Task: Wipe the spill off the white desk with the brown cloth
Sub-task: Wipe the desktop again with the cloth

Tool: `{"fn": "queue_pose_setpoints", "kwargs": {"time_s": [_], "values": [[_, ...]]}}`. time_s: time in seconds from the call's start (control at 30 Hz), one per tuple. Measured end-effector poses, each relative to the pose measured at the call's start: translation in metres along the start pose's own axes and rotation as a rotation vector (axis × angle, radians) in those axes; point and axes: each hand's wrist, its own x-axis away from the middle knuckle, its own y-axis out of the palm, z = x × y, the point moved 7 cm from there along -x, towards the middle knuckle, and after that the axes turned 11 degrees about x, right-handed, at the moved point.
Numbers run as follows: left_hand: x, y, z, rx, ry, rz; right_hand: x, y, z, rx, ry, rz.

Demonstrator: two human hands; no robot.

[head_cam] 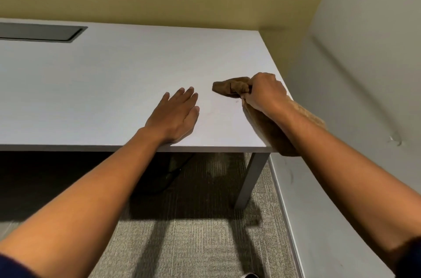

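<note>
The white desk [114, 86] fills the upper half of the head view. My right hand [264, 93] grips the bunched brown cloth [227, 88] near the desk's right edge, and the cloth's front end pokes out to the left onto the desktop. The rest of the cloth trails back under my forearm and hangs over the desk's front right corner. A faint small reddish mark [237, 101] shows on the desk just in front of the cloth. My left hand [176, 113] lies flat on the desktop to the left of the cloth, fingers straight, holding nothing.
A grey recessed panel [38, 32] sits in the desktop at the far left. A yellow wall stands behind the desk and a white wall [364, 72] closes the right side. A grey desk leg [250, 179] stands on carpet below the front right corner.
</note>
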Motion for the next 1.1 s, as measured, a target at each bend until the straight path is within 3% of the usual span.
{"fn": "queue_pose_setpoints", "kwargs": {"time_s": [0.27, 0.43, 0.6, 1.1], "values": [[-0.004, 0.001, -0.001, 0.02, -0.003, 0.006, -0.009, -0.003, 0.001, -0.122, 0.019, -0.029], [-0.007, 0.001, -0.002, 0.019, -0.02, 0.007, 0.011, 0.006, -0.011, -0.185, -0.107, -0.152], [-0.006, 0.003, -0.003, 0.028, -0.019, 0.002, 0.01, 0.01, -0.015, -0.216, -0.143, -0.167], [-0.001, 0.0, 0.001, 0.058, 0.032, 0.007, 0.004, 0.0, -0.024, -0.045, -0.056, 0.024]]}}
